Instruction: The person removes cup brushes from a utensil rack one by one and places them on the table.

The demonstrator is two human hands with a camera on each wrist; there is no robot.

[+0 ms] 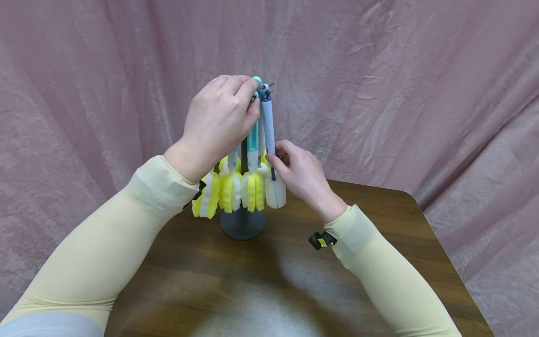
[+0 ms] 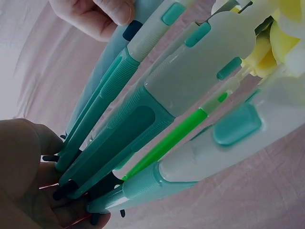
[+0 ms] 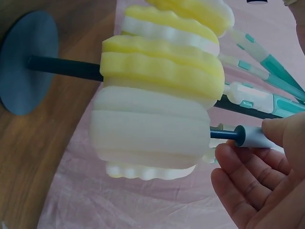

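- The left hand (image 1: pixel 216 124) is raised to the top of the stand (image 1: pixel 243 223), fingers curled over the loop ends of the hanging brushes (image 1: pixel 248 159). Seemingly this steadies the bunch at its hooks while one brush is handled below.
- In the left wrist view the fingertips (image 2: pixel 71 210) lie against the dark hooks where the teal handles (image 2: pixel 119 138) meet; how tightly they close I cannot tell, but the hand grips that cluster of tops.
- The yellow-and-white sponge heads (image 1: pixel 229 189) hang in a ring around the pole, just above the round dark base, which stands on the wooden table (image 1: pixel 269 281). Hung head down, they stay clear of the tabletop.
- The pale blue brush (image 1: pixel 268 126) hangs at the right of the bunch, its top at the hooks and its white sponge (image 1: pixel 275 193) lowest on that side.
- The right hand (image 1: pixel 301 175) holds this brush low on the handle, just above the sponge. The right wrist view shows the thumb (image 3: pixel 281 131) on the handle (image 3: pixel 259 138) and the fingers (image 3: pixel 243 181) loosely spread beneath: a narrow, light pinch, palm mostly open, likely to guide the brush rather than bear its weight.
- A pink cloth (image 1: pixel 421 93) hangs behind.
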